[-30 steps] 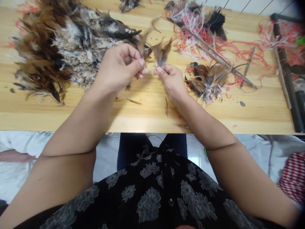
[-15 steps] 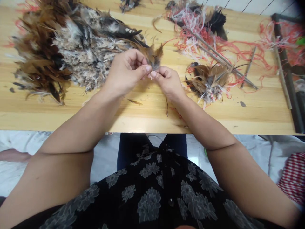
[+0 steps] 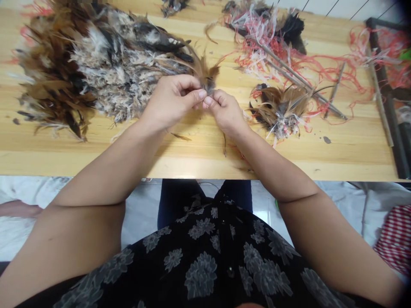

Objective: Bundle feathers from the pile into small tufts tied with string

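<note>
Between my two hands stands a small bunch of brown and grey feathers (image 3: 209, 76), its lower ends pinched at the fingertips. My left hand (image 3: 175, 99) is closed, thumb against the forefinger, at the base of the bunch. Fingertip to fingertip with it, my right hand (image 3: 227, 112) is closed on the same base. Beyond and beside my left hand lies a big pile of feathers (image 3: 115, 72) with brown tips and pale, fluffy ends. Right of my right hand rests a tied feather bunch (image 3: 282, 109). Whether a thread is at my fingertips is too small to tell.
Red and white plastic strips (image 3: 257, 40) lie tangled at the back right, with thin sticks (image 3: 298, 81) across them. A dark-framed tray (image 3: 390, 107) with more strips stands at the right end of the wooden table (image 3: 199, 164). A loose feather (image 3: 181, 137) lies near its front.
Both hands have shifted slightly toward me. My left hand has turned a little, its curled fingers lower, and the feather bunch stays between the fingertips.
</note>
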Available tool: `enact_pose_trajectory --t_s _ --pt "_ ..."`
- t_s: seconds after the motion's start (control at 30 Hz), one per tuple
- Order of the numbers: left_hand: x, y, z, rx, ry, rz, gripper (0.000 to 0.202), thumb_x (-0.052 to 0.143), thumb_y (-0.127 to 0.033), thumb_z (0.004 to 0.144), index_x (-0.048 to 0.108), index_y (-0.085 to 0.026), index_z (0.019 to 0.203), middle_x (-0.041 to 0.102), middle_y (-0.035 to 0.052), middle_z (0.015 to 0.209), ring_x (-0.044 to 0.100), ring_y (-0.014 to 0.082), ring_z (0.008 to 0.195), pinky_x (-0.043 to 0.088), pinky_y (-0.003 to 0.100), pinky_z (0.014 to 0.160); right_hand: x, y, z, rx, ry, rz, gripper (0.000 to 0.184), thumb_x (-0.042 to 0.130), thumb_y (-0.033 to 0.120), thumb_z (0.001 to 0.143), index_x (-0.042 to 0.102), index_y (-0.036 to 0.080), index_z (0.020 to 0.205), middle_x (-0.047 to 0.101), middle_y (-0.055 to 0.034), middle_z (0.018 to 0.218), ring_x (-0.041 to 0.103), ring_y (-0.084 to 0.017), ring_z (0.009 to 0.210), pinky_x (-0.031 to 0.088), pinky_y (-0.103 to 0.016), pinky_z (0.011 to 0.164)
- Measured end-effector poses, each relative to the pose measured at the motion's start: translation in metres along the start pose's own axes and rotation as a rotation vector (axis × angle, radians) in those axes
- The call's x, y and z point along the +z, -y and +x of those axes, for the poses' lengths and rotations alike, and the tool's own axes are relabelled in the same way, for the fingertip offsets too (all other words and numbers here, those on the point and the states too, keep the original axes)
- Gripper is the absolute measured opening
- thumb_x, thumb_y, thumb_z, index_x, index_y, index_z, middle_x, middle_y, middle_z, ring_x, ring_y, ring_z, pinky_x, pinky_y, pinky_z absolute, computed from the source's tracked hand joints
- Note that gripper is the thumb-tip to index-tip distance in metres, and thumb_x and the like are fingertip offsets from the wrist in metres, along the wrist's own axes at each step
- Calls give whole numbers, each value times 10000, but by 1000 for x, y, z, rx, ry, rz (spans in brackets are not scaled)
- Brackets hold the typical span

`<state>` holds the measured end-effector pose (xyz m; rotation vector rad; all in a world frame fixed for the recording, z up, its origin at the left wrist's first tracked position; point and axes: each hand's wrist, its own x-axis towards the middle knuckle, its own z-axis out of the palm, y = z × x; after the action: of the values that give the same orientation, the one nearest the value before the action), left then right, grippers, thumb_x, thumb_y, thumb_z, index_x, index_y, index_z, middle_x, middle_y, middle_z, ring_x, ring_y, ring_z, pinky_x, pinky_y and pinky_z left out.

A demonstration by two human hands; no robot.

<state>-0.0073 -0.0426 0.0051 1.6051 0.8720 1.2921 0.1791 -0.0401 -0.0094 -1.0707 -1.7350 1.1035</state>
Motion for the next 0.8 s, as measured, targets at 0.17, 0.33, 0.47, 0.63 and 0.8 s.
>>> enact_pose_trajectory --t_s 0.17,0.33,0.47,0.63,0.8 --pt "-5 3 1 -137 42 -215 581 1130 -617 762 785 -163 871 748 9 775 703 148 685 529 255 675 5 3 -3 -3 87 181 410 757 547 1076 709 210 848 782 -22 965 718 -179 1018 605 -339 1062" --pt "-1 -15 3 -216 -14 -336 368 1014 -179 997 704 -138 804 690 -21 706 641 97 605 484 193 624 2 13 -5 47 103 336 474 891 641 939 745 191 906 835 -37 1024 762 -187 1094 619 -355 1138" --pt "8 -40 4 -307 -123 -413 522 540 121 1159 616 -132 709 668 3 657 639 92 581 473 176 607 -2 19 -6 66 113 412 520 958 661 851 763 188 937 855 -41 1027 785 -197 1168 601 -389 1227" --pt "12 -47 3 -412 -94 -445 556 433 110 1201 628 -116 732 654 -1 654 635 70 580 501 159 624 -1 22 -9 78 90 447 540 966 697 821 757 202 875 862 -42 1015 801 -193 1097 635 -376 1179" --pt "14 -40 5 -434 -62 -441 468 678 46 1161 624 -129 730 642 -15 639 621 70 551 508 147 588 1 32 -12 145 54 365 463 927 603 918 707 206 826 849 -47 1008 796 -170 1077 641 -340 1139"
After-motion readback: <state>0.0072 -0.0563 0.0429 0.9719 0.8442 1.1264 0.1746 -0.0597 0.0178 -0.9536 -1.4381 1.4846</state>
